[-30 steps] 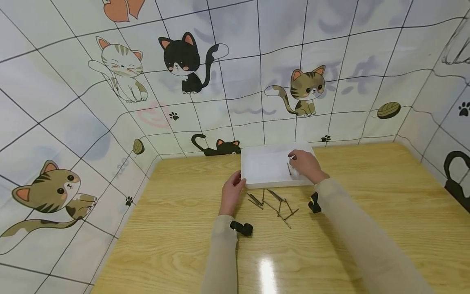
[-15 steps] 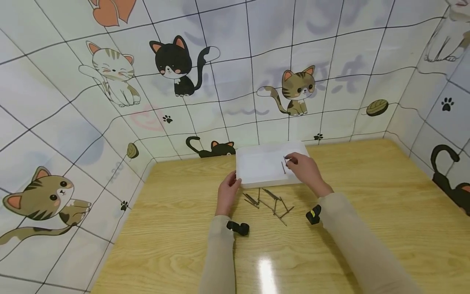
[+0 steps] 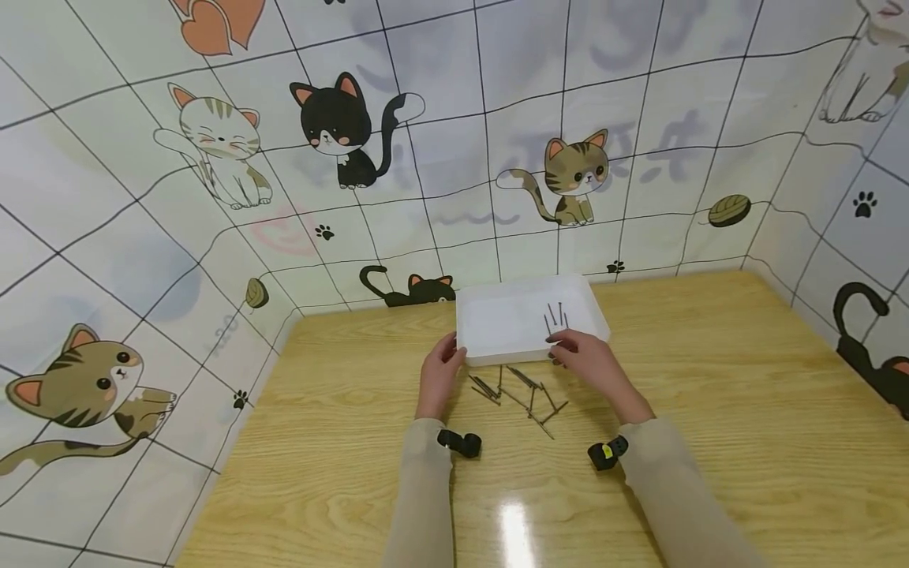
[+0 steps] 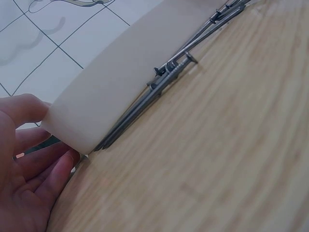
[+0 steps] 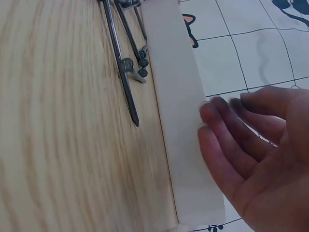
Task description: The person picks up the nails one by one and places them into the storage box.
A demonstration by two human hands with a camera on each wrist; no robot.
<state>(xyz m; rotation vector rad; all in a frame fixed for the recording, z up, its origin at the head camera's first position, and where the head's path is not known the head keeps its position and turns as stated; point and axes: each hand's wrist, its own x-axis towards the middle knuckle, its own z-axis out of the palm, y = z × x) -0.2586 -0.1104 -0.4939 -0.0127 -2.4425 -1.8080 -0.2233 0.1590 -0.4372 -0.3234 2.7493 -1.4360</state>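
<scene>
A shallow white tray (image 3: 500,319) sits toward the back of the table. My left hand (image 3: 440,380) grips its front left corner, the thumb at the outer wall and the other fingers bent behind the corner in the left wrist view. Several nails (image 3: 560,314) lie inside the tray at the right. My right hand (image 3: 592,364) hovers over the front wall near the right corner; its fingers (image 5: 219,145) are loosely bent and hold nothing. More dark metal nails (image 4: 137,111) are strewn on the wood just before the tray, some crossing each other.
The wooden table (image 3: 341,473) meets patterned, cat-printed wall sheeting (image 3: 454,158) behind the tray and at both sides. A black camera (image 3: 461,443) is strapped on the left wrist, another camera (image 3: 605,454) on the right.
My right hand has let go of a nail inside the tray and drawn back toward its front edge. More nails now show there. My left hand stays at the corner.
</scene>
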